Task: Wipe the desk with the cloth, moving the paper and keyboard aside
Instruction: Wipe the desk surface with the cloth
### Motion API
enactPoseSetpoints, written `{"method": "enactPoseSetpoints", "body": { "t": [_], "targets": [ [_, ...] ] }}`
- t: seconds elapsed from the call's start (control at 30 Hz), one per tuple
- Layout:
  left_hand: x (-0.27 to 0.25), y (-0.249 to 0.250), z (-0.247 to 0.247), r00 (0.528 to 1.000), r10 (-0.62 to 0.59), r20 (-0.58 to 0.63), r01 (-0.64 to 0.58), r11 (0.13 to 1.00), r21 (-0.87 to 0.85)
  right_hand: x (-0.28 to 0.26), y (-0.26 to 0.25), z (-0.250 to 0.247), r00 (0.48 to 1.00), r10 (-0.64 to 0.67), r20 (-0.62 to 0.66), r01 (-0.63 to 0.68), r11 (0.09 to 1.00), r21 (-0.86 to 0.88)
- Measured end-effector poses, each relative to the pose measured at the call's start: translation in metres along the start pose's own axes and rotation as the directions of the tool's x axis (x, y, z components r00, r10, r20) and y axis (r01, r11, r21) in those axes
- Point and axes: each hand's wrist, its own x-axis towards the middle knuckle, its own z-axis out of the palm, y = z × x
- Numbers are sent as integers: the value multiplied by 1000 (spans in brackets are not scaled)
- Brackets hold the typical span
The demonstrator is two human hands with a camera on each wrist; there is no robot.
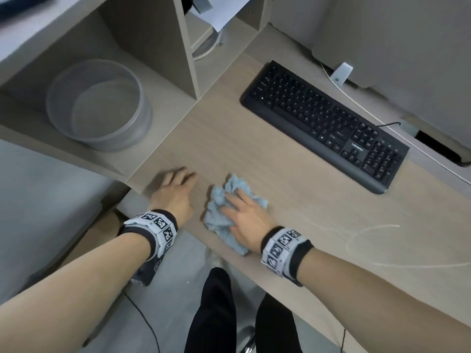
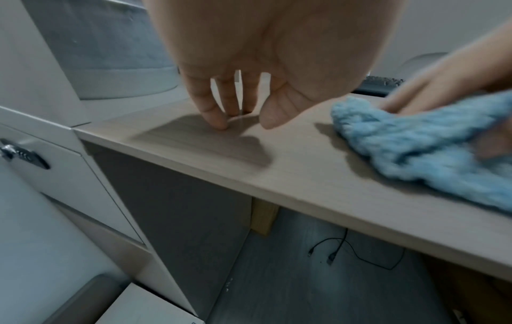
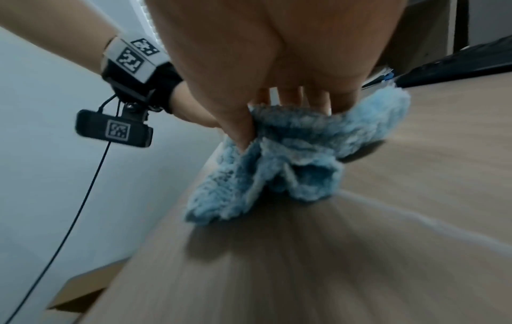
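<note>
A crumpled light-blue cloth [image 1: 216, 215] [image 2: 415, 140] [image 3: 277, 166] lies on the wooden desk [image 1: 254, 154] near its front edge. My right hand [image 1: 237, 207] [image 3: 277, 114] presses down on it, with the thumb tucked into a fold so the cloth is bunched against the fingers. Just to its left, my left hand [image 1: 178, 179] [image 2: 238, 118] touches the bare desk with relaxed fingertips and holds nothing. The black keyboard [image 1: 326, 126] [image 2: 379, 84] [image 3: 457, 63] sits slantwise at the far right of the desk. White paper [image 1: 221, 14] lies in a shelf compartment at the back.
A round grey bin [image 1: 99, 103] stands in the open cubby left of the desk. A white cable [image 1: 356, 98] runs behind the keyboard. Faint streaks [image 1: 369, 233] mark the desk on the right. A drawer with a lock [image 2: 25, 155] sits below left.
</note>
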Motion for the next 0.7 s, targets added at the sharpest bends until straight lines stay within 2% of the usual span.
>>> {"method": "enactPoseSetpoints", "body": {
  "t": [0.07,0.13,0.2,0.27,0.33,0.43,0.5,0.57,0.63,0.7],
  "targets": [
    [0,-3,3,1000,13,2,-13,1000,-28,-23,13,-4,1000,23,-13,-23,1000,-5],
    [-2,-6,5,999,4,-44,-8,995,-103,-35,35,-14,979,194,-69,-193,981,10],
    [-4,-11,7,994,-39,-98,22,986,-167,-28,50,-26,928,369,-46,-367,929,38],
    [-8,-19,10,990,-79,-115,58,982,-179,-8,47,-30,901,433,-18,-431,901,50],
    [-13,-25,13,987,-104,-124,86,987,-138,16,28,-28,909,416,-27,-414,908,70],
    [-20,-32,20,983,-130,-126,119,989,-86,34,-20,-13,957,290,15,-290,955,65],
    [-26,-32,23,981,-153,-118,146,987,-68,24,-43,1,981,177,80,-181,982,44],
    [-29,-30,27,977,-181,-112,173,982,-76,7,-43,11,988,95,124,-102,994,50],
    [-32,-28,30,975,-190,-115,179,979,-92,-11,-24,10,984,105,145,-120,988,100],
    [-33,-30,33,977,-169,-131,156,982,-109,-23,4,2,967,216,134,-234,962,141]
  ]
}}
